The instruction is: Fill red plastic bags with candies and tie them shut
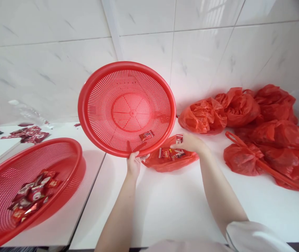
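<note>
My left hand point(135, 164) grips the lower rim of a round red mesh basket point(132, 105), tipped up so its inside faces me. One red wrapped packet point(146, 135) lies low inside it. Beside the basket, an open red plastic bag point(169, 166) rests on the white table and holds several small red packets point(171, 154). My right hand point(187, 142) is over the bag's right side, its fingers closed on a small red packet point(179, 139).
Another red basket point(67, 168) with several red packets point(35, 192) stands at the left. Behind it lie a clear plastic bottle point(29, 112) and more packets point(32, 134). Several filled red bags point(272, 140) crowd the right side by the tiled wall. A seam point(87, 199) crosses the white tabletop point(175, 210).
</note>
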Available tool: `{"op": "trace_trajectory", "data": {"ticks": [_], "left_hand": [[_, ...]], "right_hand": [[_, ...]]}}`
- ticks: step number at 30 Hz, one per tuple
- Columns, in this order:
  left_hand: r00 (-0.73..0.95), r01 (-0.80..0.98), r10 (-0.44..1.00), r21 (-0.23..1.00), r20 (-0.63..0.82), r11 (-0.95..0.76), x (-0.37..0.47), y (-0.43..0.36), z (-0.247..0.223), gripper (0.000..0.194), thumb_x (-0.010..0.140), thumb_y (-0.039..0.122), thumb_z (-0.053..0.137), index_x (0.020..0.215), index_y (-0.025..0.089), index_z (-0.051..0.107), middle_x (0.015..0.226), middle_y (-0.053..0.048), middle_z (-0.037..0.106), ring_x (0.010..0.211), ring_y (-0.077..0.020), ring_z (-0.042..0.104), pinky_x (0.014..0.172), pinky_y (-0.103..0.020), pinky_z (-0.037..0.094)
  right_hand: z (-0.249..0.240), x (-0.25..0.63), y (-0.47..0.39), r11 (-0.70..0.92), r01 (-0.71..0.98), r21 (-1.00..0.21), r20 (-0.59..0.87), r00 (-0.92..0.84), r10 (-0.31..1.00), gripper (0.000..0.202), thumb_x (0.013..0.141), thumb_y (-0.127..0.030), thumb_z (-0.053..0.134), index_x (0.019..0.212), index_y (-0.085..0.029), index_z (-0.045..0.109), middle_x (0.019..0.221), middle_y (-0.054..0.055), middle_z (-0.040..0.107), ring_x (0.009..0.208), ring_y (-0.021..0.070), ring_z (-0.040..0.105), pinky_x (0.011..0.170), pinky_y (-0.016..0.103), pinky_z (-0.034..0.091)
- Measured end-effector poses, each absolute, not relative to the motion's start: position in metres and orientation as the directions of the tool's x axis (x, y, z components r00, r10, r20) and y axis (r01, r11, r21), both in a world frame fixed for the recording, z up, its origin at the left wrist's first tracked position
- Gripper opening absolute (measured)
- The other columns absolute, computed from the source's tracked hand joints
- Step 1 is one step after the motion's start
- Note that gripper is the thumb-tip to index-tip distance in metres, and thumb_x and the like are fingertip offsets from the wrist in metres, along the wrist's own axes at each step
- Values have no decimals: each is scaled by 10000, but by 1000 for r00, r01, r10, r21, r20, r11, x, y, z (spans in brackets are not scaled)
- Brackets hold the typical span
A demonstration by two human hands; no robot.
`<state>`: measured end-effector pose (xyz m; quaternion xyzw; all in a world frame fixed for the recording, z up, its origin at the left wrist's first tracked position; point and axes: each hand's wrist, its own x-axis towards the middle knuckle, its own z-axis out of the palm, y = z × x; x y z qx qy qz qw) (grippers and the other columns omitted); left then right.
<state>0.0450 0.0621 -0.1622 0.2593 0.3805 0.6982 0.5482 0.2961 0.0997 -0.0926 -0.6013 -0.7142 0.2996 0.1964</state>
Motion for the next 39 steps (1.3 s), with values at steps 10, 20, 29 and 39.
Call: {"op": "trace_trajectory", "data": {"ticks": [10,20,29,39], "left_hand": [[-220,-594,973,801,-76,-71,47,63,-170,535,603,181,688,1132,208,611,1068,-56,678,957,-276,650,691,-437,605],[-222,-587,973,805,-55,-88,50,60,-166,429,617,207,676,1044,194,639,980,-44,700,897,-251,668,716,-436,600],[-112,-575,986,817,-124,37,61,54,-166,411,591,197,662,1000,158,647,956,-62,722,940,-307,678,778,-488,574],[-97,-559,986,827,-133,57,61,56,-173,355,574,215,673,920,136,681,889,-85,739,896,-328,694,778,-504,565]], "right_hand": [[-100,299,106,124,884,-451,-143,-209,968,308,762,-501,647,739,-195,638,754,43,686,655,173,619,555,248,384],[-91,274,100,153,882,-446,498,103,861,93,852,-244,493,807,-200,561,808,52,647,715,183,587,591,268,368],[-107,232,88,566,757,-325,419,-422,804,350,950,-349,460,1211,-132,547,1192,161,633,1145,271,558,987,428,391],[-96,240,84,590,545,-596,179,-626,759,394,805,-327,677,1190,-249,647,1063,52,710,948,217,646,842,317,456]]}}
